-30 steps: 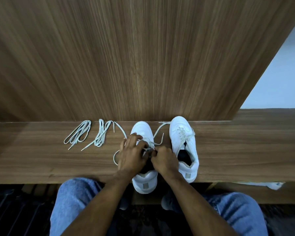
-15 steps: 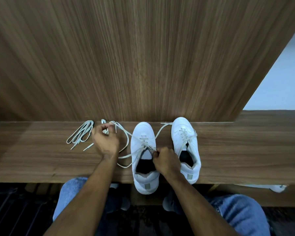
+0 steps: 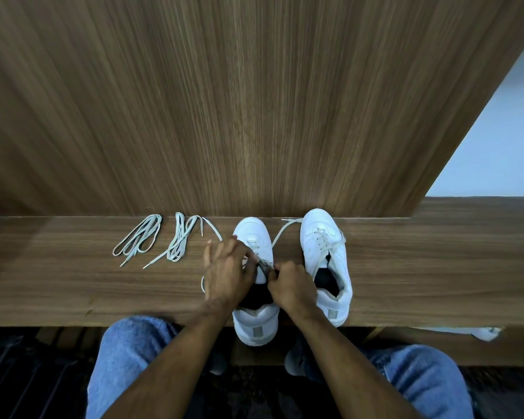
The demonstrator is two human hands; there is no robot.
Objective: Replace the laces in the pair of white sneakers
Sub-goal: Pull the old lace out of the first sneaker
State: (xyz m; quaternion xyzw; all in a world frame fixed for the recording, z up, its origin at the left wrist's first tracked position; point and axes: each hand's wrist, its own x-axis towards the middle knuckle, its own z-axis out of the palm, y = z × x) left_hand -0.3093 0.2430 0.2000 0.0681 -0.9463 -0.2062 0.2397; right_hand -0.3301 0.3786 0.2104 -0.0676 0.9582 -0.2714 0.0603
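Two white sneakers stand side by side on the wooden bench (image 3: pixel 421 267), toes toward the wall. Over the tongue of the left sneaker (image 3: pixel 253 237) both my hands work at its lace (image 3: pixel 285 229), whose loose ends trail out to either side. My left hand (image 3: pixel 226 269) pinches the lace near the eyelets. My right hand (image 3: pixel 288 284) pinches it from the other side, fingers curled. The right sneaker (image 3: pixel 325 246) is laced, with a loose lace. Two bundled pale laces, one (image 3: pixel 138 238) and another (image 3: pixel 180 238), lie to the left.
A tall wood-grain panel (image 3: pixel 224 101) rises directly behind the bench. My knees in blue jeans (image 3: pixel 127 358) sit below the bench's front edge. The left sneaker's heel overhangs that edge. A white object (image 3: pixel 484 332) lies under the bench at right.
My left hand came back from the left, where it had pulled the lace out sideways, and is again at the left sneaker's eyelets. My right hand stayed on the sneaker.
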